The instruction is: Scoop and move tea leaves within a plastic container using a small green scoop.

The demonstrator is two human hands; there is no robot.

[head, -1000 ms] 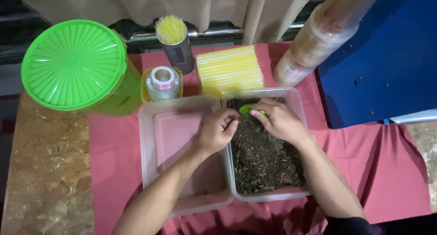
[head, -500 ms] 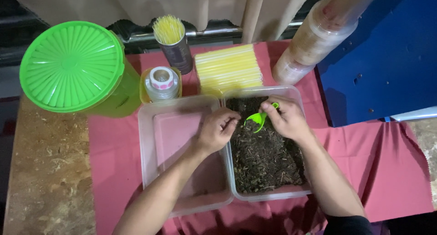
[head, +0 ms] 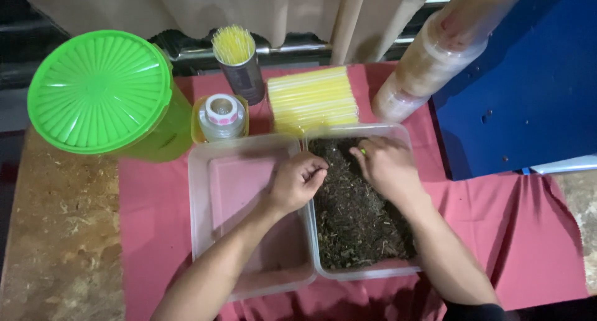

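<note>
My right hand (head: 387, 169) rests palm down in a clear plastic tub (head: 364, 275) filled with dark dried leaves (head: 354, 221). It is closed over a small green scoop (head: 362, 151), of which only a tip shows. My left hand (head: 297, 183) hovers over the rim between that tub and an empty clear tub (head: 236, 190) on its left. Its fingers are curled together, and nothing can be seen in them.
Both tubs sit on a red cloth (head: 155, 221) over a wooden table (head: 56, 234). Behind them stand a green lidded bucket (head: 99, 91), a small jar (head: 222, 113), a tin of yellow straws (head: 235, 47), a flat pack of yellow straws (head: 314, 97), a leaning stack of clear cups (head: 435, 54) and a blue panel (head: 528, 78).
The green scoop, plainly visible in my right hand half a second ago, is now pressed down into the leaves under my palm. My left hand has stayed at the rim.
</note>
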